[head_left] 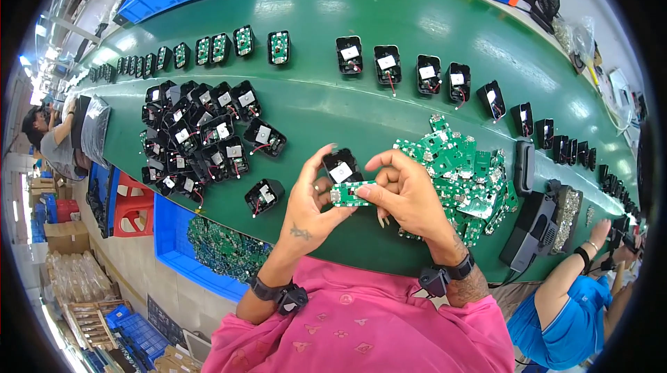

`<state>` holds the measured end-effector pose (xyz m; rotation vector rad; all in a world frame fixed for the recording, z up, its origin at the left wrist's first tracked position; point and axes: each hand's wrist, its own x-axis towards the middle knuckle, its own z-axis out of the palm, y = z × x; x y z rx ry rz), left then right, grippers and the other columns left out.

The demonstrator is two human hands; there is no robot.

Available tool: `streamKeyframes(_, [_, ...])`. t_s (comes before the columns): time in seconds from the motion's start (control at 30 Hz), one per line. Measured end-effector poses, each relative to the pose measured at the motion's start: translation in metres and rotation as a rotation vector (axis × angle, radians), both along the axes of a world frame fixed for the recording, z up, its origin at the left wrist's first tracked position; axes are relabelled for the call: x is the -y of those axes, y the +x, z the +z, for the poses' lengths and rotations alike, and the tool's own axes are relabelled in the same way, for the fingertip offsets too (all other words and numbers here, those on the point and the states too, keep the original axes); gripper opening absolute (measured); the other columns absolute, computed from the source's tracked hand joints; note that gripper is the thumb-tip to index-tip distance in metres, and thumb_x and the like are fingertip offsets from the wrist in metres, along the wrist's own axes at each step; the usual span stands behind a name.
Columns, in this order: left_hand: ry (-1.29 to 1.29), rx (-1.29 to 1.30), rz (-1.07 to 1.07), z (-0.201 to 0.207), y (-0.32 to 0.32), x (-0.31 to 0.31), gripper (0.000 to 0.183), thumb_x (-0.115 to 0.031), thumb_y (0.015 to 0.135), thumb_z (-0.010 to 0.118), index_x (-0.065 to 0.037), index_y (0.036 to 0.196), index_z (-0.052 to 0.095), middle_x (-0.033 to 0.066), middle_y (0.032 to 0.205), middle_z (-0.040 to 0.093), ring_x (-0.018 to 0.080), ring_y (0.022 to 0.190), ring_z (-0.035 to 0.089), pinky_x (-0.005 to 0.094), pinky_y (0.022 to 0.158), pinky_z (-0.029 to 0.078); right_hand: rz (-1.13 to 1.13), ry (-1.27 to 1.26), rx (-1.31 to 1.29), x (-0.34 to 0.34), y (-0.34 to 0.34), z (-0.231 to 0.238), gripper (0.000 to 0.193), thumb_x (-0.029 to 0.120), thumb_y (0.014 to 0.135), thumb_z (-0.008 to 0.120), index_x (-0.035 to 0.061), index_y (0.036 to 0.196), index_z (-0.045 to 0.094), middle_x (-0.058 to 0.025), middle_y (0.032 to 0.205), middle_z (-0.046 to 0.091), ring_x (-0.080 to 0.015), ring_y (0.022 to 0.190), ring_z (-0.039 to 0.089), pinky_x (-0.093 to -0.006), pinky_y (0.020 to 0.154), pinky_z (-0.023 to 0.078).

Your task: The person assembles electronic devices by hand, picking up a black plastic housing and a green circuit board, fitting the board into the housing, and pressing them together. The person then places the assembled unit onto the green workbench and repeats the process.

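A small open black plastic housing (341, 157) with a white square part inside is held by my left hand (310, 199), its fingers curled round the left side. My right hand (411, 191) pinches a green circuit board (346, 194) between thumb and fingers, in front of the housing's lower end. The board's left end comes close to my left thumb; whether they touch I cannot tell. Right of my right hand lies a heap of loose green circuit boards (462, 175). Another open black housing (264, 196) lies left of my left hand.
A pile of black housings (198, 130) covers the left of the green table (306, 112). Rows of housings line the belt beyond. A black device (526, 230) stands at right. A blue bin (174, 241) of boards sits below the table's edge. Other people work at both sides.
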<state>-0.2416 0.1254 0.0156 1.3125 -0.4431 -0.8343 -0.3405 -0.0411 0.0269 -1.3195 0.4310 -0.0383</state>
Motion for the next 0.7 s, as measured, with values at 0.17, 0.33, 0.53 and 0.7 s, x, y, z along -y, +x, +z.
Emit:
streamKeyframes(0.17, [0.013, 0.1, 0.069, -0.001, 0.004, 0.001, 0.082, 0.002, 0.075, 0.077, 0.0, 0.146, 0.035, 0.0122, 0.131, 0.054, 0.0168, 0.105, 0.063, 0.0287, 0.085, 0.054, 0.08, 0.09, -0.011, 0.005, -0.002, 0.002, 0.024, 0.004, 0.089, 0.073, -0.0039, 0.109, 0.061, 0.0002, 0.072, 0.062, -0.0035, 0.053, 0.056, -0.0181, 0.045, 0.042])
streamKeyframes(0.33, [0.011, 0.152, 0.08, -0.003, 0.004, -0.001, 0.081, 0.001, 0.076, 0.078, 0.0, 0.145, 0.036, 0.0115, 0.131, 0.053, 0.018, 0.106, 0.064, 0.0288, 0.086, 0.054, 0.146, 0.051, -0.012, 0.002, -0.002, 0.0, 0.022, 0.004, 0.09, 0.072, -0.0043, 0.108, 0.064, 0.0008, 0.072, 0.062, -0.003, 0.053, 0.056, -0.0179, 0.045, 0.041])
streamKeyframes(0.53, [-0.008, 0.01, 0.018, 0.008, -0.002, 0.001, 0.084, 0.007, 0.073, 0.076, -0.001, 0.145, 0.033, 0.0122, 0.135, 0.048, 0.0233, 0.115, 0.06, 0.0335, 0.092, 0.054, -0.045, -0.125, 0.063, 0.002, -0.002, -0.005, 0.026, 0.003, 0.087, 0.075, -0.0023, 0.106, 0.057, 0.0007, 0.075, 0.061, -0.0019, 0.063, 0.059, -0.0165, 0.051, 0.043])
streamKeyframes(0.7, [-0.127, -0.155, -0.047, 0.01, 0.0, 0.002, 0.083, 0.005, 0.078, 0.074, -0.004, 0.148, 0.029, 0.0157, 0.139, 0.042, 0.0241, 0.119, 0.058, 0.0359, 0.085, 0.059, -0.167, -0.196, 0.095, -0.003, -0.001, -0.012, 0.028, 0.001, 0.085, 0.076, -0.0008, 0.104, 0.055, -0.0005, 0.082, 0.06, -0.0029, 0.068, 0.057, -0.0173, 0.057, 0.045])
